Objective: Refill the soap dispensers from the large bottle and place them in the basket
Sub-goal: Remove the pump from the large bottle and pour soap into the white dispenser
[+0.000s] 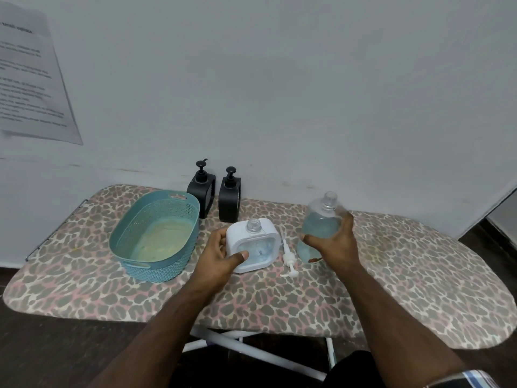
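A single view, from a wide-angle camera worn on the person's head, looks forward and down from above the near edge of an ironing board (391, 275) covered in a leopard-print cloth. It faces a pale wall (279, 93) that the board's far edge meets, and the wall fills the upper half of the picture. Both forearms reach in from the bottom edge — the left hand (221, 256) and right hand (333, 239) sit near the centre, close to the lens. Straight lines bow toward the edges, and the dark floor (56, 354) shows at the lower corners.
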A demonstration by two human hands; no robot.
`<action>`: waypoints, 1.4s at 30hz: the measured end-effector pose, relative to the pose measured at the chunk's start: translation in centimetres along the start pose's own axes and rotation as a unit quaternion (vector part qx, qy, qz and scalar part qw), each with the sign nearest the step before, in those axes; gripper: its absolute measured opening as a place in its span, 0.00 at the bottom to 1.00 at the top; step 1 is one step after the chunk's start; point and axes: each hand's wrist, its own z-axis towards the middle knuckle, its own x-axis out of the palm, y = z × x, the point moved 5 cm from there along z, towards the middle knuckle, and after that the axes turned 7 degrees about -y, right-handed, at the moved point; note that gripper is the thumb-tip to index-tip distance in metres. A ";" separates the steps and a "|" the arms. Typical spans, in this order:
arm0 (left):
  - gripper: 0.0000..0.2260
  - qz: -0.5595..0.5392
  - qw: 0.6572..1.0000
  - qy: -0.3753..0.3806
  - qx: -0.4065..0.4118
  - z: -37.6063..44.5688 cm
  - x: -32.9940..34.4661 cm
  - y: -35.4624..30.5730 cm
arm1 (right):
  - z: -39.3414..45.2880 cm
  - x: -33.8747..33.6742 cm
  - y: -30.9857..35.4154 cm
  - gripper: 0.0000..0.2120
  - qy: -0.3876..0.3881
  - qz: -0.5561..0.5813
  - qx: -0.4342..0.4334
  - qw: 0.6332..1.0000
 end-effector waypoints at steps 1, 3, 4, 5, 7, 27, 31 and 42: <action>0.24 0.012 1.000 0.000 0.002 0.0 0.0 0.4 | 0.1 0.2 -0.2 0.47 -0.002 0.007 0.002 1.000; 0.25 0.017 1.000 -0.003 -0.002 0.0 0.0 1.1 | 0.3 0.5 -0.4 0.48 -0.005 0.013 0.004 1.000; 0.25 0.011 1.000 -0.002 -0.007 0.0 0.1 1.3 | 0.2 0.6 -0.4 0.48 -0.005 0.015 0.003 1.000; 0.25 0.011 1.000 -0.001 -0.011 0.0 0.1 1.5 | 0.2 0.7 -0.3 0.49 -0.006 0.019 0.002 1.000; 0.25 0.005 1.000 0.005 -0.012 -0.1 0.4 1.5 | 0.0 0.9 -0.2 0.51 -0.005 0.031 0.001 1.000; 0.24 0.022 0.999 0.018 -0.026 -0.4 1.0 1.7 | 0.3 -0.4 -1.3 0.51 0.049 0.018 0.047 0.997; 0.23 0.012 0.999 0.025 -0.034 -0.5 1.1 1.3 | 0.1 0.5 -1.2 0.53 0.035 0.027 0.051 0.998; 0.26 -0.019 0.999 0.036 -0.016 -0.3 0.3 -1.6 | 0.4 0.2 3.6 0.50 -0.007 -0.072 -0.069 0.995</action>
